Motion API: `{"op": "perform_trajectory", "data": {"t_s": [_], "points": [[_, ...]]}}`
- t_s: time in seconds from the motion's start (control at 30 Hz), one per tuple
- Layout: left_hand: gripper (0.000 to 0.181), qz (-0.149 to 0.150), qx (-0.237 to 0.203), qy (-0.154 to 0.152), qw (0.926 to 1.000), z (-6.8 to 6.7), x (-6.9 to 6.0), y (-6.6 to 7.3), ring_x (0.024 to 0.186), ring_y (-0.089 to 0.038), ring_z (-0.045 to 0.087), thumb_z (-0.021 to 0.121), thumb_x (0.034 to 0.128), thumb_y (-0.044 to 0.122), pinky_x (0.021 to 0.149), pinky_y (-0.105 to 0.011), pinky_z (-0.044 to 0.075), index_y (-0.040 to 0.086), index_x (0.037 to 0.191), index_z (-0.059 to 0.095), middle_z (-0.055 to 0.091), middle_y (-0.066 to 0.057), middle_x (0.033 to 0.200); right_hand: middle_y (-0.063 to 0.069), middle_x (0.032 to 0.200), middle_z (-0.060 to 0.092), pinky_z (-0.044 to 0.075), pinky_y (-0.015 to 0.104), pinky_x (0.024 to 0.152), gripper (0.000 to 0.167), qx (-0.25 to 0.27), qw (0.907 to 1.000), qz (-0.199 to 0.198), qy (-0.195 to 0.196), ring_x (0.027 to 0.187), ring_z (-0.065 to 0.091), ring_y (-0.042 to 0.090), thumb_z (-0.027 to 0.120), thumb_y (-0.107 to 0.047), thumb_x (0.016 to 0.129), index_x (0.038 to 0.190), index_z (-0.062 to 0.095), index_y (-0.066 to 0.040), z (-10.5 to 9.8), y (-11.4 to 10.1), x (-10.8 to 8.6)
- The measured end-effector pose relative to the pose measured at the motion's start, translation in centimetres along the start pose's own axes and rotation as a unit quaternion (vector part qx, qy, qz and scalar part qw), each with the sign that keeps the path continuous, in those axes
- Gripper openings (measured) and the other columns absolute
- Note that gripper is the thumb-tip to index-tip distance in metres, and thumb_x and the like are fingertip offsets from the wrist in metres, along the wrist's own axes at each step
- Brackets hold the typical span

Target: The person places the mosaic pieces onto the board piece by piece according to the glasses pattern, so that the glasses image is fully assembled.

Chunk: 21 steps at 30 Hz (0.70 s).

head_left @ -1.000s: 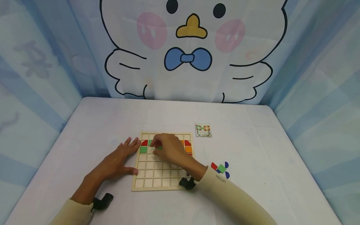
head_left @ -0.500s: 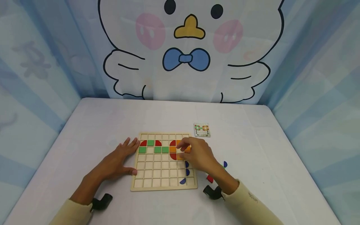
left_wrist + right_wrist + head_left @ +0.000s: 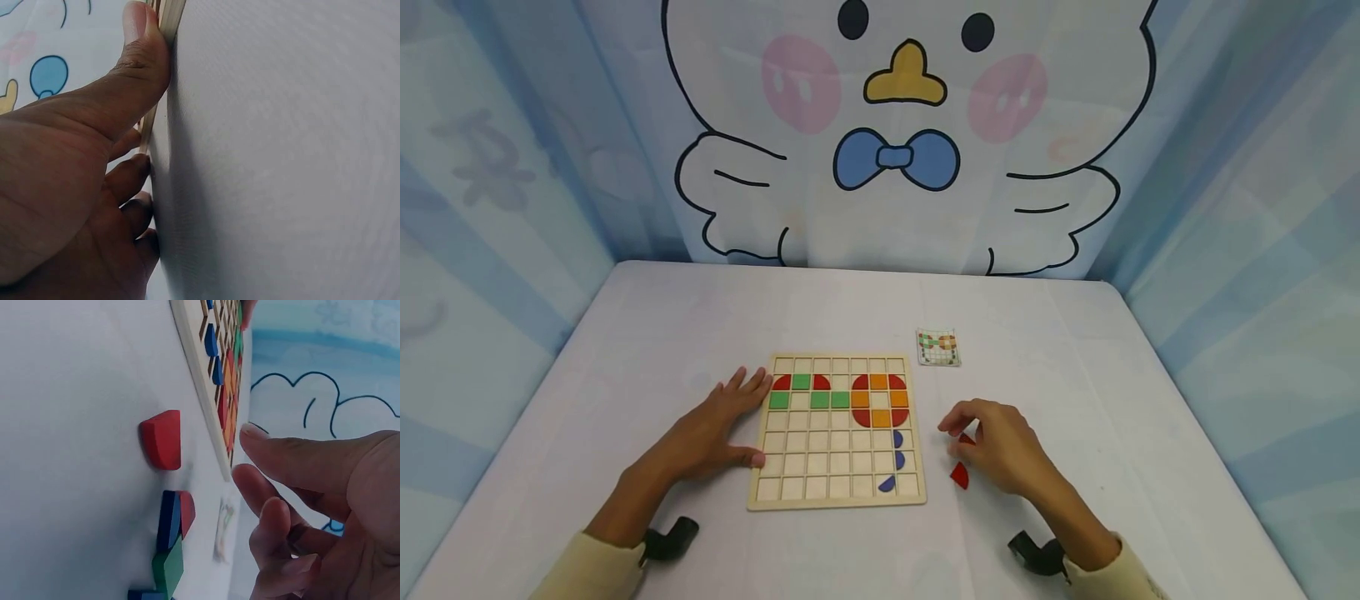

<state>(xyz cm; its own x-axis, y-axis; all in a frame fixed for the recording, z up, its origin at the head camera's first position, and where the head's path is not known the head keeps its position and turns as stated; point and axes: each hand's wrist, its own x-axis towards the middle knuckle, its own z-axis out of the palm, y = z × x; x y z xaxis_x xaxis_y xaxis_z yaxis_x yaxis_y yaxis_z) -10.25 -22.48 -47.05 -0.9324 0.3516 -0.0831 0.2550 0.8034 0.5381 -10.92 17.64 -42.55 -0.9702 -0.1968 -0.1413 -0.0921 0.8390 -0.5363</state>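
Observation:
My left hand rests at the left edge of a wooden grid board, its fingers spread and its thumb on the rim. Red quarter-round, green square and orange square tiles sit in the board's upper cells. Several blue half-round tiles lie in its lower right cells. To the right of the board, my right hand hovers above loose tiles with nothing between thumb and fingertips. Below it lies a red quarter-round tile. Another red tile, blue ones and a green tile cluster nearby in the right wrist view.
A small pattern card lies behind the board's right corner. The white tabletop reaches back to a curtain printed with a cartoon figure. More curtains hang at both sides.
My right hand has gone from over the board's upper left, across its right side, to the loose tiles off its right edge. The left hand stays in place.

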Motion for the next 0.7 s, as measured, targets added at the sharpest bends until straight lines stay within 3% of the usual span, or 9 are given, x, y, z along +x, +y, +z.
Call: {"op": "perform_trajectory", "data": {"t_s": [0.17,0.3,0.4,0.57,0.7], "points": [[0.117,-0.002,0.0,-0.001,1.0,0.0,0.0,0.0,0.164,-0.048,0.014,0.093,0.0759,0.044,0.131,-0.07,0.016,0.007,0.167,0.03,0.025,-0.018,0.175,-0.01,0.097,0.073,0.051,0.022,0.066,0.031,-0.018,0.9984,-0.03,-0.045,0.077,0.055,0.012,0.091,-0.004,0.081,0.099,0.079,-0.025,0.1,1.5,-0.8],[0.118,-0.003,-0.001,0.0,1.0,0.2,0.0,-0.2,0.164,-0.048,0.014,0.093,0.0753,0.043,0.131,-0.069,0.016,0.007,0.167,0.03,0.025,-0.018,0.175,-0.016,0.094,0.07,0.058,0.026,0.081,0.033,-0.045,0.994,-0.072,-0.069,0.085,0.059,0.008,0.091,-0.003,0.081,0.099,0.078,-0.027,0.5,2.2,-0.9],[0.118,-0.003,-0.003,0.001,1.0,0.3,0.0,-0.2,0.164,-0.048,0.014,0.094,0.0748,0.044,0.131,-0.069,0.016,0.007,0.167,0.03,0.025,-0.018,0.175,-0.018,0.088,0.066,0.059,0.03,0.086,0.031,-0.066,0.9919,-0.089,-0.062,0.085,0.06,0.007,0.091,-0.005,0.08,0.096,0.077,-0.027,0.7,2.5,-0.9],[0.118,-0.003,-0.003,0.003,1.0,0.3,0.0,-0.2,0.164,-0.048,0.014,0.094,0.0748,0.044,0.131,-0.069,0.016,0.008,0.167,0.03,0.025,-0.018,0.175,-0.019,0.08,0.062,0.052,0.026,0.076,0.025,-0.085,0.9912,-0.094,-0.039,0.078,0.057,0.006,0.093,-0.015,0.081,0.093,0.075,-0.028,1.0,2.6,-0.9],[0.118,-0.002,-0.002,0.004,1.0,0.3,0.0,-0.2,0.164,-0.047,0.014,0.093,0.0754,0.046,0.131,-0.069,0.016,0.009,0.168,0.029,0.025,-0.017,0.176,-0.017,0.077,0.059,0.049,0.027,0.074,0.023,-0.085,0.9919,-0.079,-0.052,0.076,0.055,0.008,0.092,-0.017,0.082,0.092,0.074,-0.028,0.9,2.6,-1.0]]}}
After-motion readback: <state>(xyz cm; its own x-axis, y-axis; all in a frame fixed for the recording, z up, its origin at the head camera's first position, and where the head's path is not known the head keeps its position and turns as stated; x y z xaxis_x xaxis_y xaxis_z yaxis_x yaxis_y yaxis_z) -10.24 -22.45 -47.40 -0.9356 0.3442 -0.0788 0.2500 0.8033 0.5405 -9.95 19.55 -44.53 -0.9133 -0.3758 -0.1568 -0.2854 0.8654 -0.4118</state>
